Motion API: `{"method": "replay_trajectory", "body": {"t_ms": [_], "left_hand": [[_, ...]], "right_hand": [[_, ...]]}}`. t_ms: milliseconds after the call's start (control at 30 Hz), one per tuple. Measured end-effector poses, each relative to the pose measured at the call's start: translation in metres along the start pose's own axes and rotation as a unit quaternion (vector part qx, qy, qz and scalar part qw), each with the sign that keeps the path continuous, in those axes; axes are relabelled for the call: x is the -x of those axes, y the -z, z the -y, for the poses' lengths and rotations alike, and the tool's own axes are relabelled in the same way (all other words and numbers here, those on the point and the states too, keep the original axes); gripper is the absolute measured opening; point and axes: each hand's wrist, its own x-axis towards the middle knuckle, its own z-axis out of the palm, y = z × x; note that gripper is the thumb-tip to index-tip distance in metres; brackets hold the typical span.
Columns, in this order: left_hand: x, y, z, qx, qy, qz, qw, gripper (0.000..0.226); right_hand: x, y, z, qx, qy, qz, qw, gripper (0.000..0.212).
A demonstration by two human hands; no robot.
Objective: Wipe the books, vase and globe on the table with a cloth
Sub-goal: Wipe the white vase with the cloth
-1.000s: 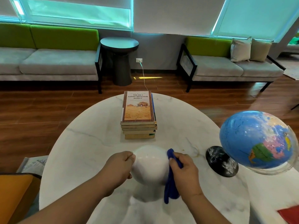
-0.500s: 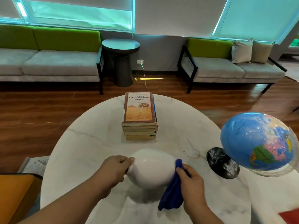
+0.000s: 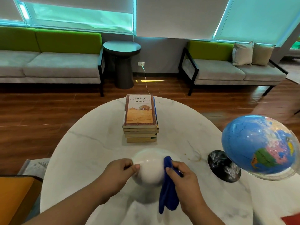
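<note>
vase (image 3: 149, 171) between the two sets of fingers: white, smooth, glossy, looks ceramic, small highlight just right of the left hand (image 3: 119, 171) fingertips (image 3: 135, 166). cloth (image 3: 168, 194) under the right hand (image 3: 183, 179) fingers (image 3: 172, 170): blue, soft, fuzzy, matt, looks like microfibre. table (image 3: 90, 153) around and beyond the fingers: white marble-look top, grey veins, polished sheen. books (image 3: 140, 117) past the fingertips: paper, top cover faintly satin, page edges yellowed and matt. globe (image 3: 256, 143) right of the right fingers: glossy, plastic-looking, with a clear shiny arc (image 3: 276, 176); base (image 3: 223, 166) black, glossy, marbled. floor (image 3: 40, 120): dark wood, polished.
</note>
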Motion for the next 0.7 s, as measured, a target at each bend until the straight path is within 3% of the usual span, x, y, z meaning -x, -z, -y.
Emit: {"method": "replay_trajectory", "body": {"t_ms": [100,233,400,500,700], "left_hand": [[0.002,0.003,0.007,0.069,0.057,0.004,0.996,0.039],[0.003,0.008,0.008,0.019,0.055,-0.007,0.998,0.034],[0.001,0.008,0.005,-0.072,0.031,-0.018,0.997,0.027],[0.002,0.009,0.008,-0.097,0.035,-0.021,0.994,0.024],[0.007,0.005,0.012,-0.107,0.030,-0.026,0.993,0.028]], "right_hand": [[-0.007,0.005,-0.010,0.018,-0.025,-0.049,0.998,0.017],[-0.020,0.013,-0.006,0.030,-0.072,-0.078,0.994,0.012],[-0.006,-0.016,0.007,0.176,0.070,0.005,0.982,0.020],[0.004,-0.025,0.004,0.193,0.100,0.043,0.975,0.020],[-0.022,0.006,-0.008,0.102,-0.042,-0.105,0.988,0.012]]}}
